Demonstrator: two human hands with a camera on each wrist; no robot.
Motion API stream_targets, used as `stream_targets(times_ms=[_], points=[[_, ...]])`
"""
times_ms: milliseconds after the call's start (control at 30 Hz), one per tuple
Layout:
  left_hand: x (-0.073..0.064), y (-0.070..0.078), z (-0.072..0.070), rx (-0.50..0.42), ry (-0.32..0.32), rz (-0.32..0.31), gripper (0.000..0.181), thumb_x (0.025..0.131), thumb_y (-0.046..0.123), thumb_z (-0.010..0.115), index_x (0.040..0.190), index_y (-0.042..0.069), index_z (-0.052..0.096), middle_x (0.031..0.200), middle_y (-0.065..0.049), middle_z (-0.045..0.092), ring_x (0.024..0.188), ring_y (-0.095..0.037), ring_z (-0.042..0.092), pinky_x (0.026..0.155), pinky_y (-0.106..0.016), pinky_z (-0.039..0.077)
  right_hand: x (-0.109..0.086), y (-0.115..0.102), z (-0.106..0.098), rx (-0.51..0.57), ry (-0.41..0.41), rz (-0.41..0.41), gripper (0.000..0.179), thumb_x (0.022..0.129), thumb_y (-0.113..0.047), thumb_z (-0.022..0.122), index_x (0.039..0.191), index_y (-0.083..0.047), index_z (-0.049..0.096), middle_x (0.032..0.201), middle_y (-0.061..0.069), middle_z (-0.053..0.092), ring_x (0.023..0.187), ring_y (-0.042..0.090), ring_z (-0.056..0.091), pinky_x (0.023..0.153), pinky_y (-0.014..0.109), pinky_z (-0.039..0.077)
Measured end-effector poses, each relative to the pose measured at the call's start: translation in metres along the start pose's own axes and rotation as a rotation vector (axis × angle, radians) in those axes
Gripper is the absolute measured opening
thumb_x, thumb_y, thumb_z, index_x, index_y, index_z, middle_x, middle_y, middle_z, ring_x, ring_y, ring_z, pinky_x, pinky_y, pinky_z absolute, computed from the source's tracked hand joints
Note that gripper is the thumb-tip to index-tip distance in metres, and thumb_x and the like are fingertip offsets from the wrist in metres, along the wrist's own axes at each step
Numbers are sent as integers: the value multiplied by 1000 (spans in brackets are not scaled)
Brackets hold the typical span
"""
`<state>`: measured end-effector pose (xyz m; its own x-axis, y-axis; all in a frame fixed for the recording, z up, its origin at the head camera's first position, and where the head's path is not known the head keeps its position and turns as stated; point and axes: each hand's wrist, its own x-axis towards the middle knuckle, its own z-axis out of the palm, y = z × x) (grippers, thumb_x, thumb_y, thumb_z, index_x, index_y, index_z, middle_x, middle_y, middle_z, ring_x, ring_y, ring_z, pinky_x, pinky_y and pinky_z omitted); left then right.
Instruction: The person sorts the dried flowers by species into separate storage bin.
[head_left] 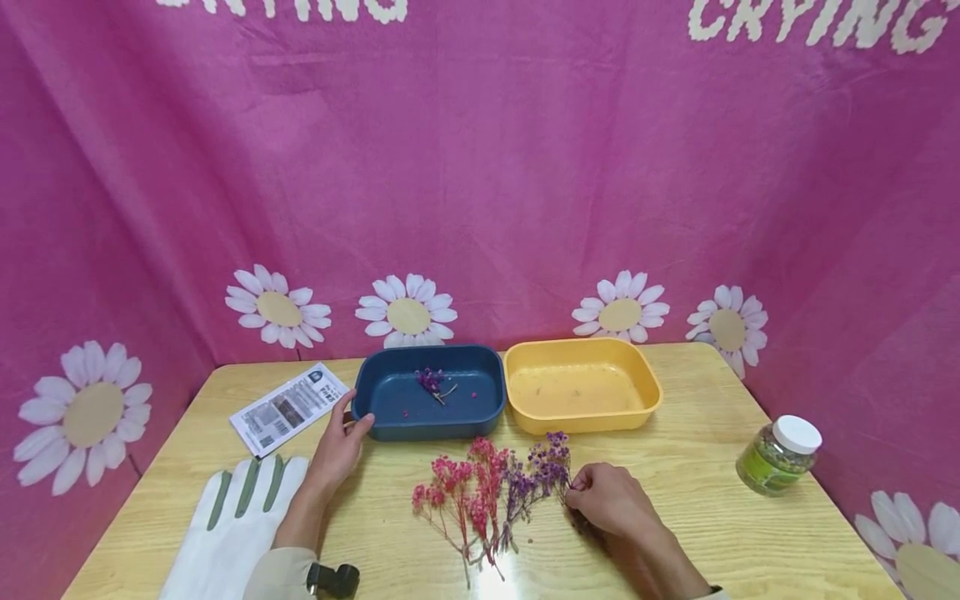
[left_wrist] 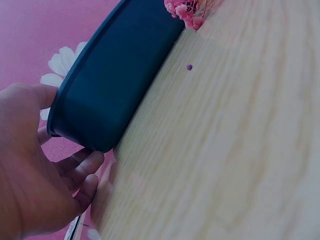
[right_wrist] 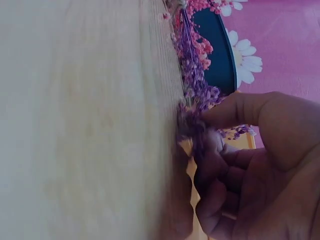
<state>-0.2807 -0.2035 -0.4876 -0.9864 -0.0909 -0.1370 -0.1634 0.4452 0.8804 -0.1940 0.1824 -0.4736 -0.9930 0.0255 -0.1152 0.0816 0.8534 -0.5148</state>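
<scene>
My left hand [head_left: 337,454] holds the left end of a dark blue tray [head_left: 442,432], thumb at the rim and fingers against its outer side. Inside that tray lie a small purple flower sprig [head_left: 430,381] and a few loose bits. In front of the trays, pink dried flowers [head_left: 483,479] and purple dried flowers [head_left: 521,487] are spread side by side on the table. My right hand [head_left: 613,498] pinches a purple dried flower sprig [right_wrist: 192,122] between thumb and forefinger, low over the wood; the right wrist view is blurred there.
A yellow tray [head_left: 592,421] stands right beside the blue one. At the right is a jar [head_left: 776,458] with a white lid. On the left lie a printed sheet [head_left: 288,408] and a white-and-green glove [head_left: 225,533]. Behind the table hangs a pink curtain [head_left: 487,167].
</scene>
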Motion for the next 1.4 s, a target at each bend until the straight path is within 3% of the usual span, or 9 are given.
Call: stream_targets(times_ms=[200,433,633,767,867,967,1233,1400], points=[[1,0,-1,6,7,9,61,102,38,44,154,26,15,149,-22,36,133,-37,43,113,-55,29,6,2,-4,148,-62,-3,11,77,-21,70,72,-16,61,70,-3,58,65,13,51,61,28,39],[3,2,-3,3,5,2,63,102,39,44,155,26,13,150,-22,34,135,-38,41,114,-56,27,14,5,-13,482,-170,-63,8,80,-8,64,85,-5,59,71,-1,49,63,13,48,56,25,41],[4,3,-4,7,11,7,63,101,39,44,155,26,13,149,-22,35,135,-39,41,114,-56,27,18,6,-18,680,-222,-139,4,84,-1,56,88,-1,54,76,0,51,69,15,52,62,25,47],[3,2,-3,10,8,6,64,101,41,45,155,25,13,149,-23,34,135,-39,41,114,-56,27,17,6,-17,836,-264,-141,8,87,0,54,94,3,53,79,-1,49,68,12,50,61,22,46],[1,1,-1,11,4,5,65,101,42,45,155,25,13,150,-23,34,135,-39,41,114,-57,27,16,5,-17,856,-256,-153,16,88,-1,56,102,5,53,80,-2,51,69,10,50,60,21,45],[0,0,0,10,8,2,64,101,41,44,155,26,14,149,-23,34,134,-39,41,113,-57,27,16,2,-17,787,-218,-195,22,88,-3,58,107,7,53,83,0,53,73,11,52,64,22,48],[-4,-2,1,17,5,8,64,101,41,44,155,24,13,148,-24,34,133,-40,41,112,-59,28,22,-15,-20,747,-136,-200,29,88,-6,61,114,2,55,84,3,57,73,15,53,66,27,49],[-4,-3,2,26,10,10,63,101,41,44,155,24,14,148,-24,35,132,-39,43,112,-58,29,33,-29,-22,721,-81,-213,33,87,-5,63,118,0,56,82,5,60,69,15,53,60,25,45]])
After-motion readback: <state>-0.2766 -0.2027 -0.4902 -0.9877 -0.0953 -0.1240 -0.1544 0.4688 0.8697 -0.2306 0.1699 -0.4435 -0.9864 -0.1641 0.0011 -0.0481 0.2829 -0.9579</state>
